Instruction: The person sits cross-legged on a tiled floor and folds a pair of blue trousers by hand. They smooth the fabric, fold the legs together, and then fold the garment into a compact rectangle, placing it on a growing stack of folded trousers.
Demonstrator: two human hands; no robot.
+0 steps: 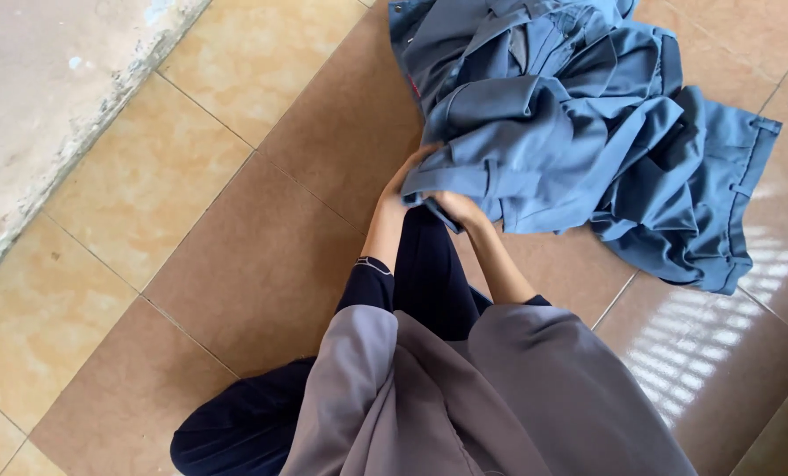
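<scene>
A heap of blue-grey garments point(579, 115) lies crumpled on the tiled floor ahead of me, a pair of trousers with belt loops spread at its right. My left hand point(403, 181) grips the near left edge of the heap, fingers tucked under a fold. Beside it, my right hand point(460, 210) holds the lower edge of the same fold, partly hidden by cloth. Both forearms reach forward from dark sleeves.
Brown and yellow floor tiles point(253, 256) surround me. A rough concrete strip point(33, 106) runs along the upper left. My grey garment point(464, 397) and dark-clad leg point(244, 423) fill the lower middle. Sunlight stripes fall on a tile point(702, 344) at the right.
</scene>
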